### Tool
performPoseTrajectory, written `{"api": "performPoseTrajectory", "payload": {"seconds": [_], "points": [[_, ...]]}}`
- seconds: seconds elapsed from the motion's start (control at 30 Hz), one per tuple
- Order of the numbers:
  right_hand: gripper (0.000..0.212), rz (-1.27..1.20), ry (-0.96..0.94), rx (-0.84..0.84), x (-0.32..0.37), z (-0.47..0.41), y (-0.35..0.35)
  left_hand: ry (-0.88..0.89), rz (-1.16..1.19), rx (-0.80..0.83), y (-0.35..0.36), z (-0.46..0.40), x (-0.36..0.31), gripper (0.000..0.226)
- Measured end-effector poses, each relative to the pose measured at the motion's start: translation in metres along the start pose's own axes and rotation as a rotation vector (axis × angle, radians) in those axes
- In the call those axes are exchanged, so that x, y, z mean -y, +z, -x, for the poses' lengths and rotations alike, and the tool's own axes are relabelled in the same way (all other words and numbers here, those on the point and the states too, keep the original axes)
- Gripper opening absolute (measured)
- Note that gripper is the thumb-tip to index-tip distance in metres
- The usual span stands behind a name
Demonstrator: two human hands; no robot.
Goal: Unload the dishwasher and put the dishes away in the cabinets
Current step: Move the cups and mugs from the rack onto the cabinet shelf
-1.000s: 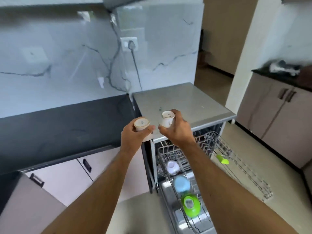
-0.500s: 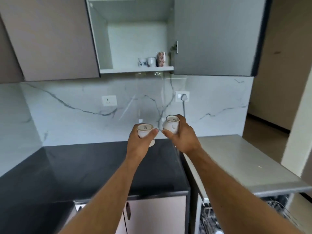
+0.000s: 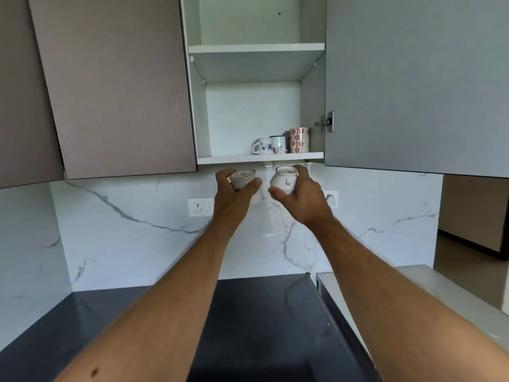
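Observation:
My left hand (image 3: 234,198) grips a small white cup (image 3: 242,179), held bottom-up. My right hand (image 3: 301,198) grips a second small white cup (image 3: 285,179), also upturned, a rounded one with its handle facing me. Both cups hang side by side just below the bottom shelf (image 3: 234,159) of the open wall cabinet. On that shelf, toward the right, stand a white mug with a blue flower (image 3: 263,146), a small white mug (image 3: 278,144) and a tall cup with red flowers (image 3: 299,139). The dishwasher is out of view.
The open cabinet door (image 3: 413,84) hangs to the right of the shelf. A closed brown cabinet (image 3: 115,86) is on the left. Below lie a black countertop (image 3: 261,326), a marble backsplash with a socket (image 3: 200,206), and a grey worktop (image 3: 440,293) at right.
Both hands have risen with the cups from above the dishwasher to just under the cabinet's bottom shelf. My view has tilted up, so the dishwasher rack has dropped out of sight.

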State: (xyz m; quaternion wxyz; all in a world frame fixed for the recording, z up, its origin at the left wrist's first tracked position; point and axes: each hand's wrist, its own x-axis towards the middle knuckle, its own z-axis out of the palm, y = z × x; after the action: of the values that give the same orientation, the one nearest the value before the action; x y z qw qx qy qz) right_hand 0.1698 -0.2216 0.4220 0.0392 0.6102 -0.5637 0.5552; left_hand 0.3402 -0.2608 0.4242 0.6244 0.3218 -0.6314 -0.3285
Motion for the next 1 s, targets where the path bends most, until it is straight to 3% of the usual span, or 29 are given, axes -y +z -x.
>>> {"api": "performPoseTrajectory", "payload": {"seconds": [0.37, 0.77, 0.93, 1.0], "points": [[0.074, 0.069, 0.0, -0.116, -0.012, -0.108, 0.023, 0.172, -0.082, -0.057, 0.021, -0.116, 0.004, 0.049], [0.076, 0.079, 0.021, -0.2, -0.071, -0.244, 0.064, 0.186, -0.215, -0.041, 0.083, -0.253, 0.032, 0.054], [0.078, 0.177, 0.133, -0.116, -0.09, -0.291, 0.071, 0.14, -0.19, -0.006, 0.108, -0.288, 0.042, 0.055], [0.068, 0.234, 0.166, -0.053, -0.096, -0.306, 0.076, 0.134, -0.207, 0.003, 0.119, -0.296, 0.046, 0.055]]}}
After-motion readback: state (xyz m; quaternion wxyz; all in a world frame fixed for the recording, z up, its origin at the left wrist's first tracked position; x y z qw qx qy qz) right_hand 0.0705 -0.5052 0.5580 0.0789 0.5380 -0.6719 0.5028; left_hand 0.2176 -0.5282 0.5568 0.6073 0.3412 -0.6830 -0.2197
